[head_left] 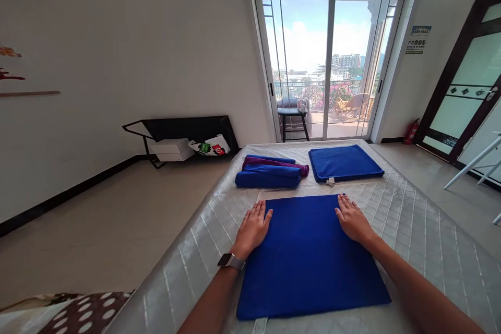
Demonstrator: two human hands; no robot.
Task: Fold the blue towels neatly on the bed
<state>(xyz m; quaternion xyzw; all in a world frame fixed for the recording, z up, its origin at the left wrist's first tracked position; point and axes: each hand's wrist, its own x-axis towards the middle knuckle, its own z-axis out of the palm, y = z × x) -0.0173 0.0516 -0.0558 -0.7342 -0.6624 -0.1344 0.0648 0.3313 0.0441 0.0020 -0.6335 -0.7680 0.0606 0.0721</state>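
Note:
A blue cloth [309, 261], folded into a flat rectangle, lies on the quilted mattress [199, 261] in front of me. A small white tag shows at its near edge. My left hand [253, 225] rests flat along the cloth's far left edge, fingers stretched out; a watch is on that wrist. On the far right corner lies my right hand [351, 217], palm down with fingers extended. Beyond, on the right, is a folded blue cloth stack [344, 162] with a white tag. To its left sit rolled or folded blue cloths [270, 176] and a purple cloth [274, 163].
A black frame [188, 128] with white boxes [171, 149] and a printed bag [210, 146] lies by the left wall. Behind the mattress are glass sliding doors [327, 57] and a stool [291, 115]. A fire extinguisher [410, 131] stands at right; polka-dot fabric [86, 313] is lower left.

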